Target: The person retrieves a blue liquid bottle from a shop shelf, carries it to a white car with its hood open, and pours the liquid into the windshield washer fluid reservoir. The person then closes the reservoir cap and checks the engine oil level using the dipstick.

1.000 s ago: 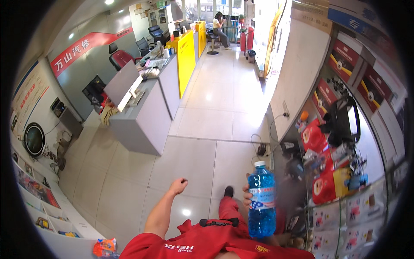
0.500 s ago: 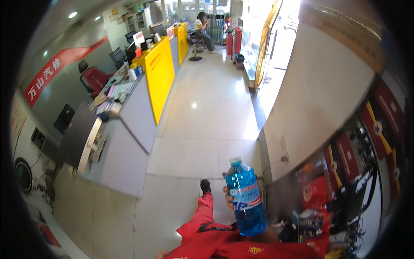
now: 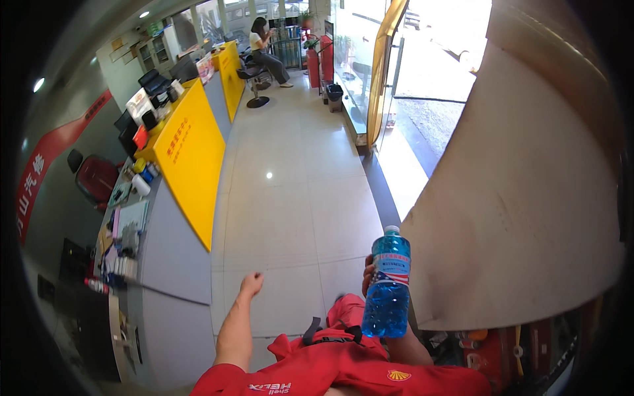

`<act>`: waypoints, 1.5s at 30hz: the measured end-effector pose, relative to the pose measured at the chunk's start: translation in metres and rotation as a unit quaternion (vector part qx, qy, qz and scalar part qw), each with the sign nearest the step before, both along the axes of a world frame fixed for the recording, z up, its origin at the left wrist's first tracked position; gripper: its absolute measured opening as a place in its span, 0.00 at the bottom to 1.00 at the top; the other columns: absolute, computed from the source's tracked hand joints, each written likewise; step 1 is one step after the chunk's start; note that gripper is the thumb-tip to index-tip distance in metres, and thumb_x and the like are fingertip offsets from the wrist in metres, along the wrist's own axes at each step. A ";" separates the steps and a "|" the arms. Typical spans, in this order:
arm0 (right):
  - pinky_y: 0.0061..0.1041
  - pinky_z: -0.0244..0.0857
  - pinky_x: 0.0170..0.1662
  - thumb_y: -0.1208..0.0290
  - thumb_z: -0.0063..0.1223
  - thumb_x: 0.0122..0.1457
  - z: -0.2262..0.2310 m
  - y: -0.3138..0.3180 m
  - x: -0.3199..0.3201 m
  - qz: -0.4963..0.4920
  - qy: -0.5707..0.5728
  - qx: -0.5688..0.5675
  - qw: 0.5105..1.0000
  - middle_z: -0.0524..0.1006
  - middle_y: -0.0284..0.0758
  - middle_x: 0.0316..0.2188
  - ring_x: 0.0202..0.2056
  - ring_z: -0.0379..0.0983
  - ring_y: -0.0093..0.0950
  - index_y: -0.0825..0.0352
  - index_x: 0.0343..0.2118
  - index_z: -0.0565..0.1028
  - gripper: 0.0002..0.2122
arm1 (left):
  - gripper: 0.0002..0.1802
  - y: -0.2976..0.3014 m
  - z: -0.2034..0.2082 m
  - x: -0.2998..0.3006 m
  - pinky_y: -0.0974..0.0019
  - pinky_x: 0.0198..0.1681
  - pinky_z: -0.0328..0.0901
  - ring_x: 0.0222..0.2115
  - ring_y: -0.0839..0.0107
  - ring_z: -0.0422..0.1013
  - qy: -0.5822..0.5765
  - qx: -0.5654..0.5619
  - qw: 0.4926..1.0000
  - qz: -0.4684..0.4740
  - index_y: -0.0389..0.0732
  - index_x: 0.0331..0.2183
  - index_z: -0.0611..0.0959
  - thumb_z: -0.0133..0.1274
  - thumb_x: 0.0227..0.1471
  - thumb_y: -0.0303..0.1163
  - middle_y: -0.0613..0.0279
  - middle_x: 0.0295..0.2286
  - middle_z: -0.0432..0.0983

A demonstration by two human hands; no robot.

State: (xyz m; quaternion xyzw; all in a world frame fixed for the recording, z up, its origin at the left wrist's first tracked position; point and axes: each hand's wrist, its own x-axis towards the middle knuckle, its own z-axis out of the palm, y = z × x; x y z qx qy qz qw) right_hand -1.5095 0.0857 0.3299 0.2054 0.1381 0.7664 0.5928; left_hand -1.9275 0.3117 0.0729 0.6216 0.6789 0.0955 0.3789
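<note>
My right hand (image 3: 368,276) is wrapped round a large clear bottle of blue liquid (image 3: 388,290) with a white cap and a red, white and blue label. The bottle stands nearly upright in front of my red jacket (image 3: 343,376), and hides most of the hand. On the other side, my left hand (image 3: 252,284) hangs forward over the tiled floor, its fingers curled closed with nothing visible in them. It touches nothing, and the grey counter lies to its left.
A long grey counter with yellow panels (image 3: 191,158) runs along the left, cluttered with papers and bottles. An open glass door (image 3: 389,86) and a pale wall (image 3: 508,198) are on the right. Farther off, a person (image 3: 264,53) sits near a bin (image 3: 335,98).
I have moved forward along the floor, nearer the door. My left arm has swung up into view. The bottle remains in my right hand, now more upright.
</note>
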 end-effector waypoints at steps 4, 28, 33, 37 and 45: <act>0.40 0.65 0.65 0.56 0.77 0.51 -0.025 0.082 0.056 -0.001 0.005 -0.016 1.000 0.74 0.42 0.52 0.56 0.71 0.40 0.63 0.65 0.63 0.42 | 0.21 0.136 0.071 0.118 0.58 0.41 0.73 0.34 0.64 0.80 -0.142 0.064 0.988 -0.017 0.38 0.47 0.85 0.54 0.61 0.43 0.54 0.33 0.84; 0.51 0.75 0.57 0.25 0.49 0.56 0.036 0.540 0.445 -0.270 -0.123 -0.103 0.949 0.71 0.48 0.58 0.56 0.75 0.49 0.68 0.69 0.57 0.51 | 0.16 0.472 -0.026 0.359 0.59 0.28 0.74 0.26 0.63 0.79 0.173 -0.327 0.883 -0.289 0.36 0.42 0.85 0.55 0.56 0.37 0.55 0.30 0.82; 0.52 0.73 0.58 0.32 0.57 0.57 0.048 0.553 0.519 -0.374 -0.115 -0.134 0.911 0.74 0.46 0.54 0.56 0.74 0.45 0.71 0.64 0.62 0.46 | 0.13 0.698 -0.008 0.582 0.65 0.22 0.69 0.22 0.68 0.76 0.034 -0.230 0.953 -0.195 0.35 0.41 0.83 0.54 0.58 0.32 0.59 0.28 0.80; 0.50 0.73 0.58 0.31 0.55 0.58 0.037 0.526 0.577 -0.472 -0.085 -0.067 0.875 0.74 0.48 0.54 0.54 0.76 0.45 0.71 0.65 0.61 0.47 | 0.13 0.823 0.036 0.792 0.67 0.22 0.68 0.21 0.71 0.74 -0.036 -0.119 0.940 -0.319 0.35 0.42 0.83 0.53 0.58 0.33 0.61 0.28 0.79; 0.49 0.68 0.64 0.58 0.69 0.57 -0.029 0.418 0.716 -0.591 -0.061 0.040 0.803 0.71 0.52 0.57 0.59 0.71 0.46 0.68 0.68 0.58 0.41 | 0.08 0.774 0.037 1.125 0.67 0.20 0.64 0.20 0.75 0.67 -0.121 -0.171 0.850 -0.484 0.35 0.36 0.82 0.50 0.63 0.28 0.63 0.25 0.75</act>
